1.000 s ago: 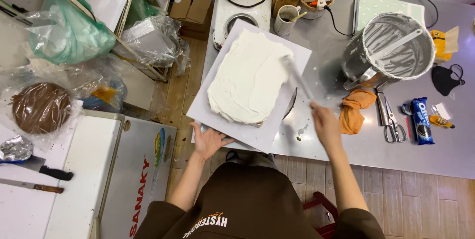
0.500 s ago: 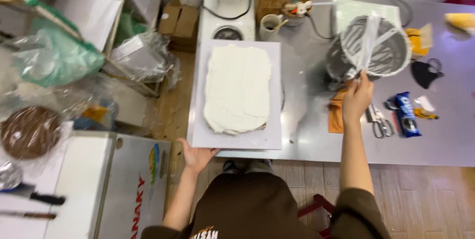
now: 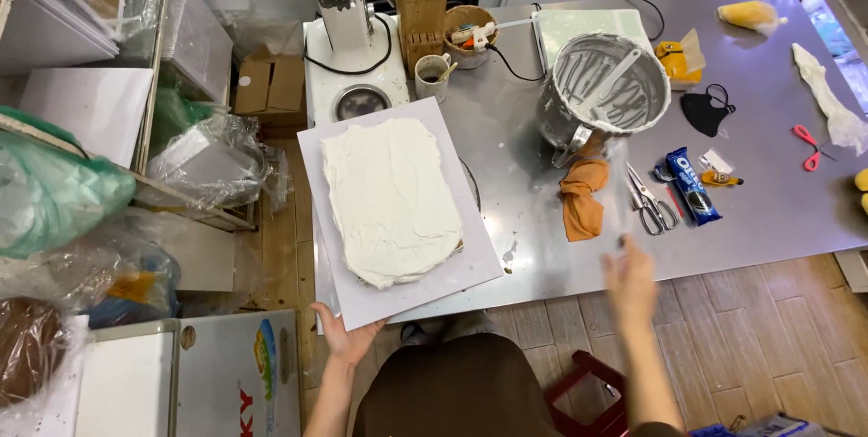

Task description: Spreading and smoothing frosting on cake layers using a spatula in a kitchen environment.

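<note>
While the left hand [image 3: 348,336] grips the white board's [image 3: 470,261] near edge under the cream-covered rectangular cake [image 3: 391,197] on the steel bench [image 3: 768,211], the blurred right hand [image 3: 630,285] holds a clear scraper [image 3: 617,188]; steady strokes should smooth best.

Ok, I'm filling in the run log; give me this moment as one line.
left hand: holds white board corner | cake: covered in white cream | right hand: blurred, over table edge | mixing bowl: cream-smeared
</note>
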